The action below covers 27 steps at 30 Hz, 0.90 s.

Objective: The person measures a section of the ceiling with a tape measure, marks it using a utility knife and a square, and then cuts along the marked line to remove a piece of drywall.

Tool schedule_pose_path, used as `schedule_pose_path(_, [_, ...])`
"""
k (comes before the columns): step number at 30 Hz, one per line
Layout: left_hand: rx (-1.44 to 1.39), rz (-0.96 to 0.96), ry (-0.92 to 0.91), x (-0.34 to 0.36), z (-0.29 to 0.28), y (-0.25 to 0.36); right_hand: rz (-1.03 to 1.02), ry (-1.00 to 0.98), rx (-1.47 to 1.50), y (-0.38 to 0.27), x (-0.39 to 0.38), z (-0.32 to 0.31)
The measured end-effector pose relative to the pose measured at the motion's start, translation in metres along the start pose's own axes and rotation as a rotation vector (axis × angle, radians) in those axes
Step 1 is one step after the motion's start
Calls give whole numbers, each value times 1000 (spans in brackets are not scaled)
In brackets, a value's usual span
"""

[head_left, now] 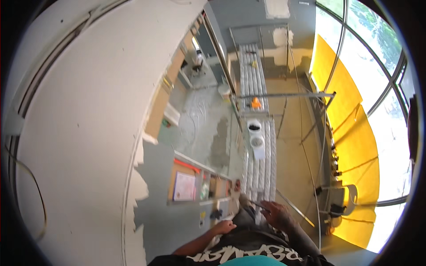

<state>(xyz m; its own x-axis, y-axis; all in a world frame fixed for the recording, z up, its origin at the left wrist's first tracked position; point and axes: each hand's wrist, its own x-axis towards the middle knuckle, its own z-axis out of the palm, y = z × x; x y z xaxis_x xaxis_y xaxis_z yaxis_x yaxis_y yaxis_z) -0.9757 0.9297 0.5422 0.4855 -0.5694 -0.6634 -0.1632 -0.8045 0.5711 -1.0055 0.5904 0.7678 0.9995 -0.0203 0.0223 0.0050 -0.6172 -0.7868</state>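
Observation:
My left hand (225, 227) hangs low beside my leg with its fingers curled in, and nothing shows in it. My right hand (278, 215) is closed round a slim, dark-handled tool (258, 205), held in front of my legs; blur keeps me from telling its exact kind. Below me runs a metal scaffold plank (269, 164). On it, ahead of my feet, stand two white buckets, a farther one with a dark inside (254, 122) and a nearer one (257, 142). Both are apart from my hands.
A scaffold rail (284, 95) crosses ahead, with an orange object (256, 103) on the planks behind it. To the left rises a big whitish panel (88, 133); below it is a wall niche holding a framed sheet (184, 186). Yellow sheeting (350, 111) covers windows at right.

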Motion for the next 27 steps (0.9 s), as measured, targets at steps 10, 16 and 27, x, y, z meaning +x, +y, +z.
schedule_pose_path(10, [-199, -131, 466, 81, -172, -67, 44, -103, -31, -13, 150, 14])
schedule_pose_path(16, [-396, -307, 428, 99, -179, -64, 27, -126, -134, 18, 184, 29])
schedule_pose_path(27, [-848, -282, 546, 173, -129, 0, -181, -639, -316, 30, 275, 29])
